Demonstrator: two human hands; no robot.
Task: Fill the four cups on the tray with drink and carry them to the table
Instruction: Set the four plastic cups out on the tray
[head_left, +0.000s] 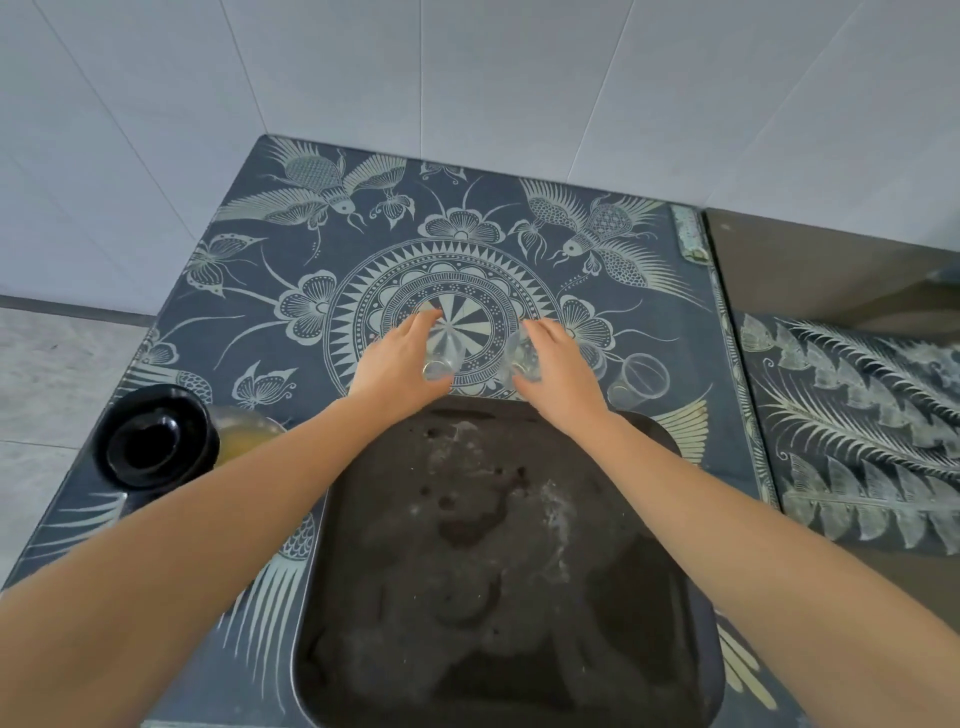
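White tiled walls (467, 78) meet at a corner behind a counter under a dark cloth (260, 270) printed with pale fish, flowers and a central wheel. Tray (649, 649): dark, stained, bare, at the near edge. Jug (244, 431) of orange drink with black lid (150, 441), left of the tray. Cups: thin clear plastic, apparently light, easily crushed or tipped; best held by the sides, gently. Left hand (400, 364) curls around one cup (441, 364); right hand (556, 369) around another (519, 358); a spare cup (644, 376) stands to the right. All off the tray.
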